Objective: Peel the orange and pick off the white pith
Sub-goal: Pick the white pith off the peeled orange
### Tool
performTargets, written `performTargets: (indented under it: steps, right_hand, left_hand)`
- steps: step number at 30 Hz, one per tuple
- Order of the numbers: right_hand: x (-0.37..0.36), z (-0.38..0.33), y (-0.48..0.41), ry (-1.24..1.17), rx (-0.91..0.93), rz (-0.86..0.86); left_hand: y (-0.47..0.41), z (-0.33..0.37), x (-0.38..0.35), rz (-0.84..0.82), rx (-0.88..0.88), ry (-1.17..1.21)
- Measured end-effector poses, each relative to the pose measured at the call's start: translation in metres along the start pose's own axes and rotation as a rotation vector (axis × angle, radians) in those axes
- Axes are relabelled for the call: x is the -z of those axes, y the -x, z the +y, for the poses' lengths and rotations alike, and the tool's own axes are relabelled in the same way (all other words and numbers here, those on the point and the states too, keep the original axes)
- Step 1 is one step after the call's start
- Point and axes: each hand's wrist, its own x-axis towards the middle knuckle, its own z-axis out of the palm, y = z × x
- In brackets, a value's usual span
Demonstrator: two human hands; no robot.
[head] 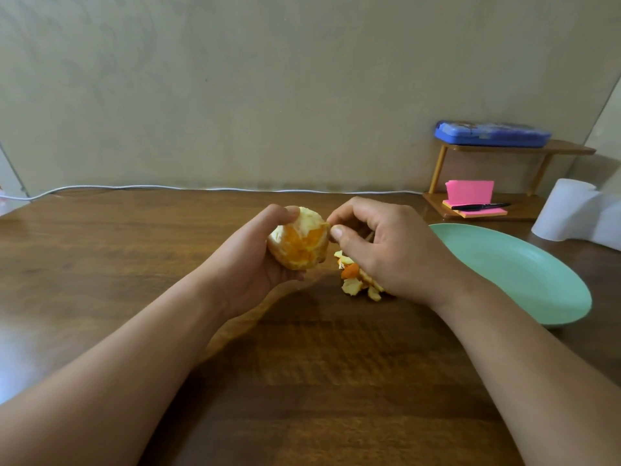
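A peeled orange (299,238) with patches of white pith on its top and left side sits in my left hand (255,264), whose fingers curl round it above the table. Just to its right, my right hand (386,247) pinches thumb and forefinger at the orange's right edge, on a bit of pith too small to make out. Below the right hand, a heap of peel pieces (358,279) lies on the wooden table (302,381), partly hidden by that hand.
A mint-green plate (524,274) lies on the right. Behind it stand a small wooden shelf (524,148) with a blue case (492,132), pink sticky notes (470,193) and a pen (480,206). A white paper roll (568,210) is far right. A white cable (134,188) runs along the wall.
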Motion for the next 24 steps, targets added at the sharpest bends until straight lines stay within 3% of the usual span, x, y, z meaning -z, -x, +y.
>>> performTargets:
  steps: [11, 19, 24]
  right_hand:
    - [-0.002, 0.001, -0.002, 0.274, 0.107, 0.058]
    - [0.002, 0.009, -0.001, 0.067, -0.024, 0.088]
    - [0.003, 0.006, -0.002, -0.003, -0.095, 0.018]
  left_hand:
    - [-0.004, -0.009, -0.005, 0.045, -0.171, -0.291]
    - [0.000, -0.006, -0.002, -0.056, -0.125, -0.166]
    - [-0.002, -0.008, 0.001, -0.034, -0.109, -0.149]
